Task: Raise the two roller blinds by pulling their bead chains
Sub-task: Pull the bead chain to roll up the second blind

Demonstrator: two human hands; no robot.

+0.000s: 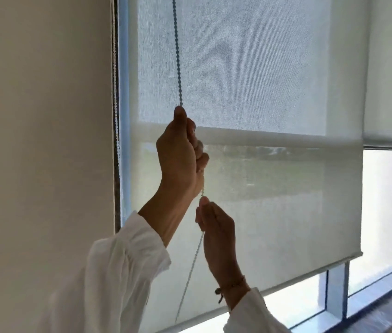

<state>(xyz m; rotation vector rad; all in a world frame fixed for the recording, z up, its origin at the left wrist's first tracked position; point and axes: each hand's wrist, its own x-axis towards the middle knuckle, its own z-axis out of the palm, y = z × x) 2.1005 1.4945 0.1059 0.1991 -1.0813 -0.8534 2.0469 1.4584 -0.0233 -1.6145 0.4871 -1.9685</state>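
both arms raised, left hand (180,155) fisted above the pinching right hand (216,227).

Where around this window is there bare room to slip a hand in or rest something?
Free: the windowsill at lower right, below the glass, and the gap under the front blind's bottom bar. Crowded: the left edge, where the left hand and right hand both grip the bead chain, with a second chain against the wall.
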